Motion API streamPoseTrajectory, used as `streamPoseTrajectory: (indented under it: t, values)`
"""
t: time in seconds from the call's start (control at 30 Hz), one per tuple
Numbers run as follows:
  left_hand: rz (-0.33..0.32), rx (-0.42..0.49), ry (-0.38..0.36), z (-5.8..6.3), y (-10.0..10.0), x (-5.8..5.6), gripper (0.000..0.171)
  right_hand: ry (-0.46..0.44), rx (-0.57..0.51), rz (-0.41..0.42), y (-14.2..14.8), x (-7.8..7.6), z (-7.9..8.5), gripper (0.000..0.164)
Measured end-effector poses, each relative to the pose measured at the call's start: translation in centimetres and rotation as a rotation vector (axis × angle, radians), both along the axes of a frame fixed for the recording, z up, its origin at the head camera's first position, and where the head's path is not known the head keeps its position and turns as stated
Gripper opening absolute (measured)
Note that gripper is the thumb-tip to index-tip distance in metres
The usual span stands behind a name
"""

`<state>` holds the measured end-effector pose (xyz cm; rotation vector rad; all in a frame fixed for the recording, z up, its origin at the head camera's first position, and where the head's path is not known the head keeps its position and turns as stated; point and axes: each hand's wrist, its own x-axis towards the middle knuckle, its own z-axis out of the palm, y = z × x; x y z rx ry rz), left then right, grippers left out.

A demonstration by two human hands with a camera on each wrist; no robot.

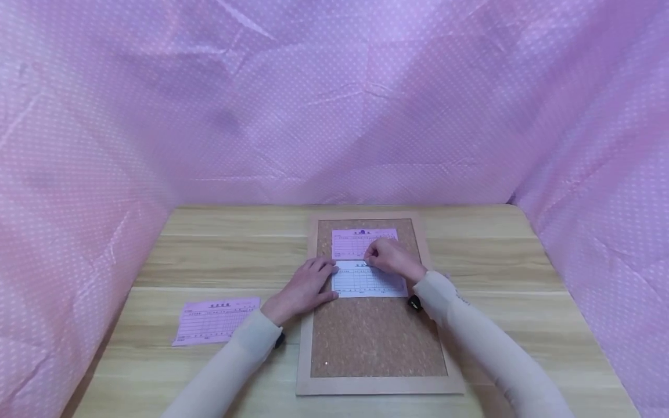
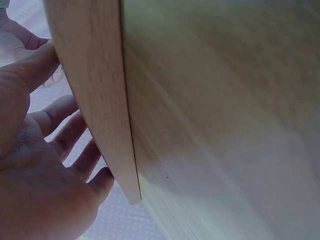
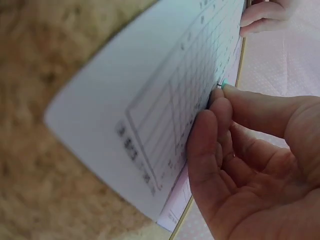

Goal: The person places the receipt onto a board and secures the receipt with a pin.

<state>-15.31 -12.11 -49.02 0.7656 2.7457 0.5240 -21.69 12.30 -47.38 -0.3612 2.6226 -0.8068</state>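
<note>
A white printed form (image 1: 368, 281) lies on a wood-framed cork board (image 1: 376, 342), just below a pink form (image 1: 347, 244) with a purple push pin (image 1: 363, 231) at its top. My right hand (image 1: 389, 256) pinches a small push pin (image 3: 223, 83) between thumb and fingertips at the white form's top edge. The fingers largely hide this pin, and a teal bit of it shows in the right wrist view. My left hand (image 1: 308, 287) rests across the board's left frame, its extended fingertips touching the white form's left edge.
Another pink form (image 1: 216, 321) lies on the wooden table (image 1: 209, 255) left of the board, partly behind the left sleeve. Pink dotted cloth (image 1: 334, 116) hangs around the table's back and sides. A tiny bright spot (image 1: 326, 363) shows on the cork's lower left.
</note>
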Motion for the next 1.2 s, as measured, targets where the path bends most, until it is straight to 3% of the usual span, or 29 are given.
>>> streamPoseTrajectory:
  t: [0.53, 0.83, 1.03, 1.2]
  values:
    - [-0.013, -0.003, 0.008, 0.3, -0.1, 0.2, 0.06, -0.012, 0.016, -0.005, -0.6, 0.0, 0.0, 0.008]
    - [-0.002, -0.009, 0.016, 0.4, -0.2, 0.7, 0.06, 0.01, 0.047, 0.035, -0.8, 0.2, 0.2, 0.012]
    - [0.027, 0.03, 0.017, 0.1, 0.1, 0.6, 0.06, 0.008, 0.024, 0.029, -0.1, 0.3, 0.2, 0.008]
    - [0.101, 0.057, -0.012, 0.3, 0.3, 0.7, 0.063, 0.021, -0.028, 0.084, 0.6, 0.1, -0.1, 0.006]
